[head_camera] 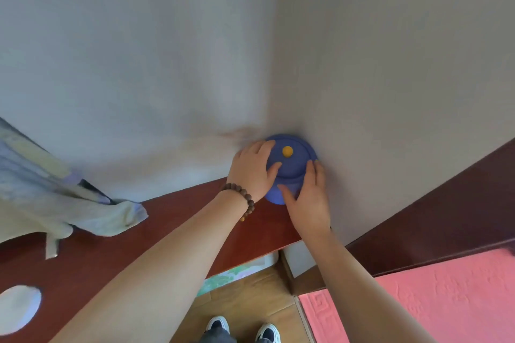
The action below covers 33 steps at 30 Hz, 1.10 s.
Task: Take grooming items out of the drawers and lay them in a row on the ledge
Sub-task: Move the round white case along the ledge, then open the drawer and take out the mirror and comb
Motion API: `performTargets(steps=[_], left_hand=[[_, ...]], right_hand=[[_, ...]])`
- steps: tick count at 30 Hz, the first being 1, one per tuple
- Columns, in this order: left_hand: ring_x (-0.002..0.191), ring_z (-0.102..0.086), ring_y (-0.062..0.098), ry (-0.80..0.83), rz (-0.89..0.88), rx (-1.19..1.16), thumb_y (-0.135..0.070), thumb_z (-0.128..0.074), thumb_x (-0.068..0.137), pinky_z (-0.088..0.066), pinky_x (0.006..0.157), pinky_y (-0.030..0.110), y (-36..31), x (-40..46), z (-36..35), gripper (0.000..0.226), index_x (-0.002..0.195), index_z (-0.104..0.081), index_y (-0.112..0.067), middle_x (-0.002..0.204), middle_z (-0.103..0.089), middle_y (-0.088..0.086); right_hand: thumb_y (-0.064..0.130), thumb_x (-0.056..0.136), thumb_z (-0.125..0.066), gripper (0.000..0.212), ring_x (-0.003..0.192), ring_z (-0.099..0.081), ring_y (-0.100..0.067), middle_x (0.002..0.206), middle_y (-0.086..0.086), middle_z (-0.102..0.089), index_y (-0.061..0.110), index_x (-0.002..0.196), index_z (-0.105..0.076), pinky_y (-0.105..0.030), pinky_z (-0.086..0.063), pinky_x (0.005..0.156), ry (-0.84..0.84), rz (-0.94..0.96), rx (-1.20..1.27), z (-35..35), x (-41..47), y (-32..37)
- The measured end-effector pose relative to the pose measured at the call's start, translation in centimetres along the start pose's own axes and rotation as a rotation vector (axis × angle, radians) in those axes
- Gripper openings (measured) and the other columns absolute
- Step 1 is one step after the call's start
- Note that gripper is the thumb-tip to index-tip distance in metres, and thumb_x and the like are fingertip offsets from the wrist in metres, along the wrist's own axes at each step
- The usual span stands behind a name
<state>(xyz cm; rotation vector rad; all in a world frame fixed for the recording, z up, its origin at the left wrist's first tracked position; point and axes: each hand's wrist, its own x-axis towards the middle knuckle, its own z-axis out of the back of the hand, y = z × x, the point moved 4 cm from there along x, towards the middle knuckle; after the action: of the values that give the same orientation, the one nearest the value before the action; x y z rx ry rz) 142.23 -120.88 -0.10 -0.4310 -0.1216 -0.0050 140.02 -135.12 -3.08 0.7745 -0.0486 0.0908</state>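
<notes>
Bare forearms — brown bead bracelet (242, 199), dark white-toed shoes (218, 324).

One head view looks steeply down from above, close over the ledge (172, 220), facing the wall corner (274, 108).

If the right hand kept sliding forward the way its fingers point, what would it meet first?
The right hand already lies on the blue round item, fingers pointing up its right edge. Just beyond that rim is the wall corner, probably the first thing met, though depth is hard to judge.
</notes>
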Motion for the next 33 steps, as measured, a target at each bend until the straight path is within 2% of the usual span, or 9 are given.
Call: performTargets(steps=[3, 6, 10, 19, 22, 25, 29, 33], left_hand=[[0.130, -0.045, 0.025, -0.082, 0.083, 0.042, -0.038, -0.049, 0.094, -0.035, 0.108, 0.039, 2.4, -3.0, 1.4, 0.051, 0.139, -0.044, -0.015, 0.139, -0.052, 0.005], [0.137, -0.039, 0.027, -0.133, 0.185, 0.100, -0.039, -0.049, 0.094, -0.030, 0.113, 0.042, 5.1, -7.0, 2.9, 0.052, 0.140, -0.043, -0.014, 0.144, -0.048, 0.008], [0.140, -0.034, 0.026, -0.152, 0.326, 0.179, -0.044, -0.045, 0.095, -0.027, 0.114, 0.043, 8.8, -12.7, 4.9, 0.054, 0.141, -0.042, -0.017, 0.148, -0.043, 0.008], [0.129, -0.048, 0.035, -0.268, 0.576, 0.232, -0.039, -0.058, 0.088, -0.043, 0.103, 0.050, 18.7, -27.2, 9.6, 0.049, 0.128, -0.056, -0.011, 0.135, -0.056, 0.016], [0.128, -0.048, 0.035, -0.308, 0.609, 0.204, -0.039, -0.057, 0.087, -0.043, 0.102, 0.050, 22.0, -31.6, 10.9, 0.049, 0.128, -0.057, -0.011, 0.133, -0.057, 0.015], [0.130, -0.048, 0.033, -0.320, 0.611, 0.190, -0.037, -0.060, 0.087, -0.043, 0.104, 0.049, 25.6, -36.1, 12.2, 0.048, 0.128, -0.058, -0.011, 0.133, -0.058, 0.014], [0.129, -0.048, 0.033, -0.296, 0.572, 0.195, -0.036, -0.061, 0.087, -0.042, 0.105, 0.047, 30.9, -42.4, 13.7, 0.047, 0.127, -0.057, -0.013, 0.133, -0.058, 0.013], [0.135, -0.042, 0.028, -0.225, 0.575, 0.188, -0.041, -0.053, 0.091, -0.036, 0.110, 0.046, 35.2, -48.1, 14.9, 0.051, 0.134, -0.051, -0.015, 0.139, -0.052, 0.010]], right_hand=[[0.038, 0.091, -0.058, 0.076, 0.145, -0.018, -0.021, 0.159, -0.006, -0.013, 0.010, 0.150, -0.019, -0.039, -0.035, 0.112, 0.007, 0.120, -0.019, -1.0, -0.9, 2.2], [0.038, 0.092, -0.057, 0.068, 0.143, -0.025, -0.025, 0.156, -0.010, -0.020, 0.009, 0.147, -0.030, -0.038, -0.035, 0.110, 0.035, 0.229, -0.040, -2.6, -2.1, 4.6], [0.034, 0.092, -0.057, 0.060, 0.142, -0.026, -0.028, 0.153, -0.015, -0.028, 0.006, 0.142, -0.038, -0.041, -0.032, 0.113, 0.114, 0.285, -0.025, -5.8, -4.2, 6.9], [0.038, 0.096, -0.047, 0.056, 0.146, -0.014, -0.024, 0.156, -0.009, -0.024, 0.011, 0.144, -0.035, -0.038, -0.022, 0.118, 0.366, 0.464, -0.130, -14.8, -12.9, 14.9], [0.037, 0.096, -0.049, 0.055, 0.146, -0.016, -0.024, 0.154, -0.011, -0.028, 0.008, 0.142, -0.039, -0.038, -0.022, 0.117, 0.392, 0.491, -0.146, -17.8, -16.5, 17.3], [0.034, 0.094, -0.053, 0.053, 0.143, -0.023, -0.028, 0.151, -0.014, -0.033, 0.005, 0.138, -0.044, -0.044, -0.028, 0.115, 0.375, 0.498, -0.155, -21.0, -20.6, 20.0], [0.034, 0.095, -0.052, 0.052, 0.144, -0.021, -0.027, 0.152, -0.012, -0.031, 0.009, 0.139, -0.043, -0.042, -0.027, 0.115, 0.370, 0.432, -0.144, -25.1, -26.7, 23.1], [0.032, 0.094, -0.054, 0.050, 0.144, -0.021, -0.028, 0.151, -0.013, -0.033, 0.008, 0.137, -0.046, -0.043, -0.028, 0.114, 0.358, 0.357, -0.175, -28.2, -31.4, 24.5]])
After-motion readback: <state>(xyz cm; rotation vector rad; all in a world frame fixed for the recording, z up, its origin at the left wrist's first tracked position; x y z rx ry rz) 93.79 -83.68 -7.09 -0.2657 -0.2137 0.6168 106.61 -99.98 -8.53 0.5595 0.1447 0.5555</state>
